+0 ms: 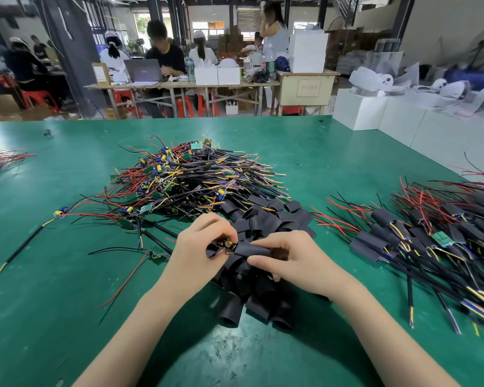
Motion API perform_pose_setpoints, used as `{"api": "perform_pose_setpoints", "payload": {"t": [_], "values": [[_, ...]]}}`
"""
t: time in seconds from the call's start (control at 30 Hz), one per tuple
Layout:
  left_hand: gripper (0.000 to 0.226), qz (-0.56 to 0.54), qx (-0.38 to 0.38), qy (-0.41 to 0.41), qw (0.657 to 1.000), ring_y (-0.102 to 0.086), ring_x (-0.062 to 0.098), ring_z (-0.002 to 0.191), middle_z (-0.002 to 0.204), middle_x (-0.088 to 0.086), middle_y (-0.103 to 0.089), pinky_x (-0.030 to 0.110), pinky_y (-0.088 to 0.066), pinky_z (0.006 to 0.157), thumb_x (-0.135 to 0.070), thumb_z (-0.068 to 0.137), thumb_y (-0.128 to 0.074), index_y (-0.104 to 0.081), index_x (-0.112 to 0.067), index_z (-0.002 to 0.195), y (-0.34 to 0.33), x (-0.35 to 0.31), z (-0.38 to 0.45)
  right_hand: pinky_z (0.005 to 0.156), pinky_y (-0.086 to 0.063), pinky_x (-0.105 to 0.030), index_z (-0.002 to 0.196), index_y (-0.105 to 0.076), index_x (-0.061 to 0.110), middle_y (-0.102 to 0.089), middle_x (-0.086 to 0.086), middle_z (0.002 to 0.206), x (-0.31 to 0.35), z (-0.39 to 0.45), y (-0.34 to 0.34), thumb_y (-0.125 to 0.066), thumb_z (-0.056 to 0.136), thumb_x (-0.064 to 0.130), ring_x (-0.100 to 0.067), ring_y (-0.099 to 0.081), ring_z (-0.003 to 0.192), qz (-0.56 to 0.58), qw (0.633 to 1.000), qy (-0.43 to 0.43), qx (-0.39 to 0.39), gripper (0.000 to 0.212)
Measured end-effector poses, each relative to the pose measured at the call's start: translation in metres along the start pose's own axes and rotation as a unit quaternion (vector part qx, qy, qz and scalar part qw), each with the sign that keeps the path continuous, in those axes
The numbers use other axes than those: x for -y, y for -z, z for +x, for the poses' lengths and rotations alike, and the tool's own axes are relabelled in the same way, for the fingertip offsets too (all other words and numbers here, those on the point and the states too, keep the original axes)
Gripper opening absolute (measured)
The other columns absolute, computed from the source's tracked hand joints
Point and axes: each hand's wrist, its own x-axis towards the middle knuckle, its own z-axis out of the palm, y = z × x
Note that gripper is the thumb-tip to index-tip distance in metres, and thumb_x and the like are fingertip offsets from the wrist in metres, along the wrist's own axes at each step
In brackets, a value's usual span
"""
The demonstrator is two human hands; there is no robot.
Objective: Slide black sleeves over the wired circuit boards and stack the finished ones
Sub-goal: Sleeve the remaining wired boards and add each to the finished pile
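Lower centre of frame, above the green bench (53,275): left hand (199,247) pinches a small wired circuit board (227,245); right hand (288,258) grips a flattened black sleeve (253,250) at its mouth. Both appear light; the sleeve looks soft, so hold its edges and the board's rim.

Left hand (204,247): bare, you wear no glove on it, and no ring shows on your fingers.
Right hand (288,258): bare as well, ungloved, with no ring visible.
Fingernails: short and plain on both your hands, with no polish to be seen.
Wrists: uncovered, with no watch, band or strap on either one.
Left forearm (140,317): bare along all of its visible length, no sleeve reaching it.
Right forearm (375,322): bare likewise down to the frame's lower edge.
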Motion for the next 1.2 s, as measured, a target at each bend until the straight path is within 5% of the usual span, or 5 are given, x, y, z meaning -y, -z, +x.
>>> {"api": "perform_pose_setpoints", "payload": {"t": [0.17, 0.33, 0.73, 0.83, 1.2], "values": [[0.028, -0.013, 0.021, -0.018, 1.0, -0.06, 0.012, 0.086, 0.092, -0.001, -0.061, 0.028, -0.051, 0.075, 0.013, 0.068, -0.077, -0.068, -0.008, 0.084, 0.005, 0.005, 0.001, 0.06, -0.046, -0.027, 0.096, -0.07, 0.039, -0.065, -0.001, 0.072, -0.001, 0.001, 0.001, -0.068, 0.084, 0.036, -0.008, -0.055, 0.056, 0.005, 0.999, -0.009, -0.03, 0.012], [0.024, -0.183, 0.095, 0.1, 0.973, -0.064, 0.017, 0.1, 0.102, 0.002, -0.064, 0.02, -0.052, 0.088, -0.002, 0.076, -0.08, -0.074, -0.013, 0.096, 0.014, 0.01, 0.002, 0.071, -0.046, -0.032, 0.11, -0.069, 0.036, -0.059, 0.011, 0.078, 0.001, 0.0, 0.006, -0.071, 0.085, 0.03, -0.008, -0.054, 0.072, -0.073, 0.995, 0.012, -0.069, 0.026], [0.015, -0.285, 0.128, 0.283, 0.907, -0.064, 0.011, 0.067, 0.076, 0.002, -0.074, 0.021, -0.054, 0.065, -0.004, 0.093, -0.06, -0.072, -0.011, 0.097, 0.014, 0.012, 0.003, 0.071, -0.046, -0.03, 0.119, -0.067, 0.017, -0.059, 0.001, 0.088, 0.01, -0.002, 0.009, -0.07, 0.087, 0.028, -0.013, -0.055, 0.075, -0.131, 0.984, 0.078, -0.096, 0.034], [0.014, -0.319, 0.099, 0.285, 0.899, -0.066, 0.016, 0.07, 0.078, 0.004, -0.073, 0.023, -0.055, 0.065, 0.001, 0.091, -0.061, -0.072, -0.007, 0.096, 0.014, 0.013, 0.002, 0.069, -0.038, -0.02, 0.119, -0.067, 0.016, -0.055, 0.007, 0.088, 0.007, -0.001, 0.01, -0.069, 0.087, 0.029, 0.003, -0.046, 0.073, -0.152, 0.98, 0.076, -0.101, 0.035], [0.02, -0.315, 0.076, 0.23, 0.918, -0.072, 0.011, 0.085, 0.092, 0.004, -0.076, 0.016, -0.053, 0.076, -0.013, 0.073, -0.079, -0.076, -0.02, 0.091, 0.018, 0.012, 0.003, 0.072, -0.043, -0.024, 0.118, -0.068, 0.022, -0.059, 0.009, 0.086, 0.007, -0.001, 0.008, -0.07, 0.085, 0.033, -0.002, -0.052, 0.076, -0.126, 0.987, 0.053, -0.084, 0.035]]}}
